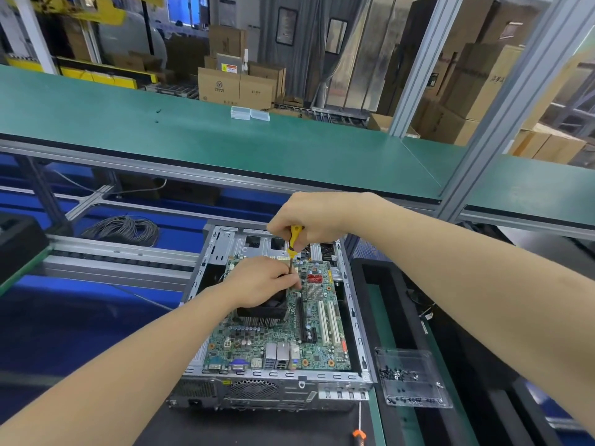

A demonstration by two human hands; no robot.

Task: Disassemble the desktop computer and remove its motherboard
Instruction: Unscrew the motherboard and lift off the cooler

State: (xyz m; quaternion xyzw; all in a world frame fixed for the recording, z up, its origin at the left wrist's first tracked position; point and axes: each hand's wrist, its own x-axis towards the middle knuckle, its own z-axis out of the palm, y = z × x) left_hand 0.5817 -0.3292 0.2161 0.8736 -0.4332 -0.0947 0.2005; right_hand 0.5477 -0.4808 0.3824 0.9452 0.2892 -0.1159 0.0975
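Observation:
An open grey desktop case (354,320) lies flat in front of me with its green motherboard (317,347) inside. My right hand (312,217) grips the yellow-and-black handle of a screwdriver (293,241) held upright over the board's far part. My left hand (260,280) rests on the black CPU cooler (262,312), and its fingertips pinch the screwdriver's shaft just above the board. The screwdriver's tip is hidden behind those fingers.
A clear plastic tray (413,378) with several small black screws sits right of the case. An orange-handled tool (359,434) lies at the near edge. A green shelf (225,140) runs across behind, with a cable coil (124,228) and a roller conveyor (122,255) to the left.

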